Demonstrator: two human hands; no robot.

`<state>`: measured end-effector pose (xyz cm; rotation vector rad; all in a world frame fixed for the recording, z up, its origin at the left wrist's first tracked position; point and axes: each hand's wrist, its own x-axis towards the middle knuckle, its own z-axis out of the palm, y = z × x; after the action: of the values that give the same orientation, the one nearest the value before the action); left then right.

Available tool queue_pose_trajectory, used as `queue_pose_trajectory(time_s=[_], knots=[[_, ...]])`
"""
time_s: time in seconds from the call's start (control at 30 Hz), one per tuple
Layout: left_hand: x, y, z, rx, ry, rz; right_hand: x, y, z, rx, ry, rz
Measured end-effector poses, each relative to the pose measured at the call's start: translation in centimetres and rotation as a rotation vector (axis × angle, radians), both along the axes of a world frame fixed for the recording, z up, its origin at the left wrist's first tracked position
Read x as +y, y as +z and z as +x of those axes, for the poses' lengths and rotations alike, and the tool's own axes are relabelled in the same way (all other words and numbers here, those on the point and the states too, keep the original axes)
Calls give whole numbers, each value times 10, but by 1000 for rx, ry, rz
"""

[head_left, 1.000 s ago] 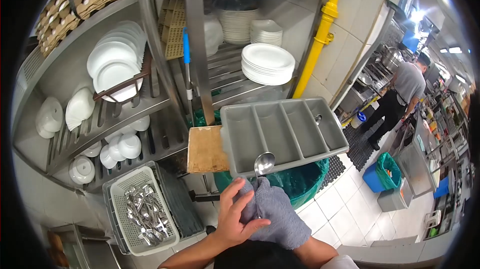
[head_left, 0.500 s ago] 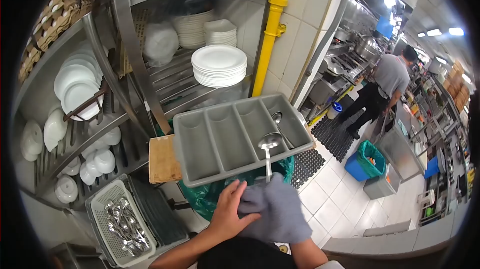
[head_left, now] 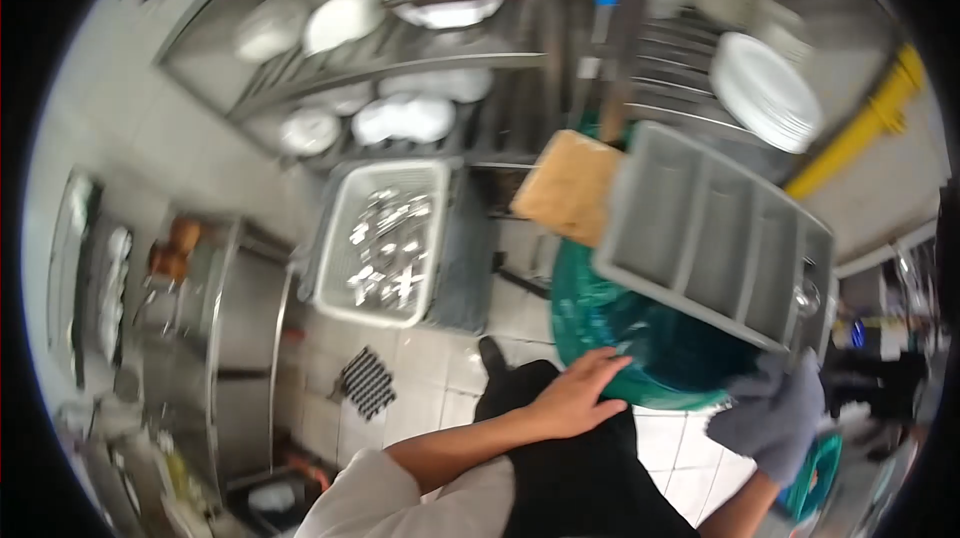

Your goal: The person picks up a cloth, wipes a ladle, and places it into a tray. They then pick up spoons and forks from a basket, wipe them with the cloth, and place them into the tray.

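A grey cloth (head_left: 775, 408) is wrapped over my right hand (head_left: 765, 473), which grips it beside the lower right corner of a grey cutlery tray (head_left: 715, 233). The cloth hides those fingers. A shiny ladle (head_left: 805, 298) shows at the tray's right compartment, just above the cloth; whether my right hand still grips its handle is hidden. My left hand (head_left: 585, 393) is empty, fingers spread, over the near side of a green-lined bin (head_left: 575, 308). The tray rests tilted above this bin.
A white basket of cutlery (head_left: 330, 268) stands on a dark crate (head_left: 460, 268) to the left. A wooden board (head_left: 567, 183) lies beside the tray. Racks behind hold stacked white plates (head_left: 765, 93) and bowls (head_left: 405, 120). A yellow pipe (head_left: 860, 118) runs at right.
My view has swung left and down. My right hand and the cloth have moved right, away from my left hand. The ladle's bowl now sits lower, at the right compartment.
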<state>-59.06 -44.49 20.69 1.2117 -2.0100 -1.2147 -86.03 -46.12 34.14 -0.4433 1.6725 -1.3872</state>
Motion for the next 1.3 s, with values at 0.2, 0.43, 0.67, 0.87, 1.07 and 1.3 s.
queue_pose_trajectory(time_s=[0.2, 0.43, 0.67, 0.87, 1.07, 1.3], knots=[[7, -14, 42, -93, 166, 72, 6, 18, 29, 1007, 464, 23], [-10, -63, 150, -274, 482, -136, 0, 61, 101, 885, 513, -202], [-35, -131, 336, -650, 892, 91, 4, 59, 150, 917, 800, -237], [-48, -165, 424, -852, 853, 435, 8, 36, 186, 719, 818, -162], [-72, -175, 438, -847, 865, 582, 12, 44, 226, 1195, 818, 37], [-81, -278, 481, -823, 604, 641, 17, 35, 265, 1184, 804, 47]])
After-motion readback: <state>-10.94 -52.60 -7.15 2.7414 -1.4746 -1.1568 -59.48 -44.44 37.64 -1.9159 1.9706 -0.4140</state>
